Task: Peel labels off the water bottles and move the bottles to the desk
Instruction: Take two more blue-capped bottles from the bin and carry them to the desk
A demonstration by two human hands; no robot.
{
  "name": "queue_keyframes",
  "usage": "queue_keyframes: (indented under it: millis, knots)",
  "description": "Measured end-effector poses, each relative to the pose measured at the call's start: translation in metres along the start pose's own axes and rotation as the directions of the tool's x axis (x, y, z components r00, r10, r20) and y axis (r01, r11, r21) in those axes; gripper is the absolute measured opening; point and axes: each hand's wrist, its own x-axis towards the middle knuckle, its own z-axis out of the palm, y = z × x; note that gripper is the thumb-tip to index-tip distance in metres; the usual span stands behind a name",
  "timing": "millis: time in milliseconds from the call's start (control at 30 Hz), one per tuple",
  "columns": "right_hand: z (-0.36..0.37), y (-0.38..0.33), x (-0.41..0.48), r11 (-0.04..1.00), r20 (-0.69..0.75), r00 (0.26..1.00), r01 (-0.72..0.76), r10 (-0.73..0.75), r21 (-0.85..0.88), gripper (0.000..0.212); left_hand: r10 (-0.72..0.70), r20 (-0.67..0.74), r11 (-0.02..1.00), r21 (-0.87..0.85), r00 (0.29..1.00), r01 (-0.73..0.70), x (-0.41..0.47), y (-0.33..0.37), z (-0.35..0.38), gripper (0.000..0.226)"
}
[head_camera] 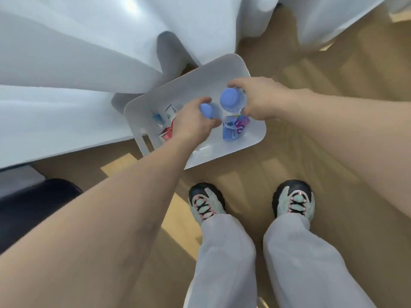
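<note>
A white bin (251, 138) stands on the floor below me. My left hand (195, 121) grips a clear water bottle with a blue cap (206, 110) over the bin's middle. Just to its right, my right hand (260, 98) grips a second bottle with a larger-looking blue cap (231, 99). Both bottles are upright and seen from above. Under them in the bin lies a blue and purple label (234, 127). A red and white label (167, 132) and another scrap lie at the bin's left side.
A white desk (66, 70) with a leg fills the upper left, its edge overhanging the bin. A dark chair seat (29, 210) is at the lower left. My two shoes (206, 203) stand on the wooden floor just before the bin.
</note>
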Motion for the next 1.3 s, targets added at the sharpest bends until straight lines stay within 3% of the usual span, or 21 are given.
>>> queue_keyframes:
  millis: [67, 200, 300, 433, 600, 767, 900, 1000, 1133, 1300]
  knots:
    - [0.010, 0.003, 0.007, 0.999, -0.041, 0.999, -0.002, 0.000, -0.045, 0.060, 0.012, -0.038, 0.999, -0.035, 0.999, -0.013, 0.005, -0.001, 0.000, 0.054]
    - [0.012, -0.004, 0.004, 0.983, -0.190, 0.980, 0.025, -0.060, -0.179, 0.043, 0.121, -0.066, 0.991, 0.059, 0.990, -0.117, -0.007, -0.003, -0.017, 0.045]
    - [0.002, -0.007, -0.011, 0.981, -0.195, 0.975, 0.069, -0.105, -0.181, 0.047, 0.153, -0.088, 0.988, 0.037, 0.984, -0.151, -0.029, 0.003, -0.034, 0.040]
    - [-0.018, -0.016, -0.059, 0.984, -0.246, 0.954, 0.156, -0.172, -0.082, 0.053, 0.202, -0.135, 0.979, 0.035, 0.970, -0.199, -0.074, 0.022, -0.068, 0.039]
    - [-0.069, -0.043, -0.140, 0.944, -0.410, 0.903, 0.240, -0.131, 0.226, 0.044, 0.254, -0.181, 0.944, -0.168, 0.950, -0.284, -0.149, 0.054, -0.129, 0.035]
    - [-0.135, -0.108, -0.231, 0.721, -0.372, 0.926, 0.220, 0.057, 0.657, 0.037, 0.269, -0.121, 0.741, -0.608, 0.955, -0.286, -0.224, 0.094, -0.195, 0.003]
    - [-0.173, -0.165, -0.289, 0.476, -0.258, 0.966, 0.213, 0.030, 0.853, 0.027, 0.137, -0.020, 0.464, -0.882, 0.990, -0.081, -0.279, 0.120, -0.232, 0.025]
    - [-0.192, -0.202, -0.344, 0.285, -0.132, 0.991, 0.125, 0.007, 0.950, 0.040, -0.007, -0.017, 0.418, -0.908, 1.000, -0.013, -0.336, 0.144, -0.270, 0.033]
    - [-0.227, -0.245, -0.419, 0.280, -0.110, 0.993, 0.096, 0.035, 0.955, 0.041, 0.032, -0.067, 0.441, -0.894, 0.997, -0.074, -0.409, 0.165, -0.319, 0.035]
    - [-0.279, -0.299, -0.491, 0.203, -0.116, 0.993, 0.118, -0.021, 0.972, 0.044, 0.048, -0.039, 0.269, -0.962, 0.998, -0.050, -0.490, 0.187, -0.381, 0.027]
